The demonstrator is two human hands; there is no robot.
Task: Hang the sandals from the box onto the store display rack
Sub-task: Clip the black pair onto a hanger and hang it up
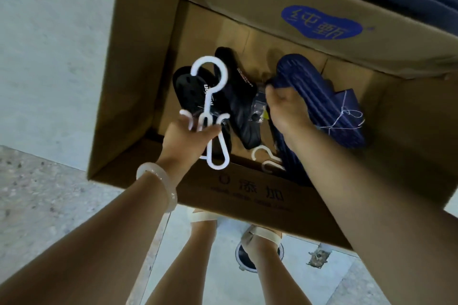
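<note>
Inside the cardboard box (138, 62), under both reaching arms, the sandals were found lying on the bottom. The right hand (287, 109) was closed around the near edge of the navy sandals (322, 96), with the fingers curled over the sole rim; the pair extended away from that hand to its right and slightly toward the person, its long axis running diagonally from the far end of the box to the near right corner. A white string (347, 119) was seen looped across the navy pair just right of the hand. The left hand (188, 136) was held partly closed on a white plastic hanger (210, 96), which was gripped at its lower clips with the hook standing up beyond the fingers. The black sandals (238, 99) were lying between the two hands, directly beyond the left hand and just left of the right one, with their length running away from the person. A second white hanger (266, 157) was lying on the box floor, nearer the person than the right hand. The navy pair was judged the one being taken, being already gripped by the right hand, while the display rack was not in view.
</note>
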